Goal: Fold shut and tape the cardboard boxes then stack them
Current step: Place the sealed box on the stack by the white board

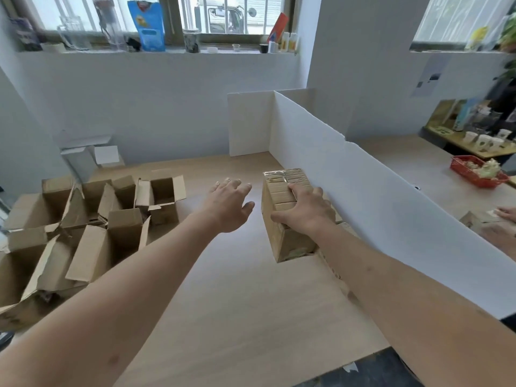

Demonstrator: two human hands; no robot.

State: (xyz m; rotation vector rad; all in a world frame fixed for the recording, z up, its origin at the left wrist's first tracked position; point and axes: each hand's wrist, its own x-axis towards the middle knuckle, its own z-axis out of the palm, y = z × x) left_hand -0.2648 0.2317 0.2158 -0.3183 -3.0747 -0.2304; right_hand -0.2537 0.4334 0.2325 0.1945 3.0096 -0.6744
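R hand (305,209) grips taped brown cardboard box (284,216); L hand (229,203) open beside it.

Box: closed, clear tape along top seam, centre-right of frame, just beside white foam-board divider (363,196). It sits on or over more brown cardboard partly hidden beneath it; contact can't be told. R hand lies on box top, fingers curled over top, thumb on near-left edge. L hand hovers above light wood tabletop (237,289), fingers spread and relaxed, holding nothing, near box's left face, not touching. Cluster of open brown cardboard boxes (92,227), flaps up, at left of frame, well apart from taped box. Red plastic basket (479,171) at right edge, beyond divider.
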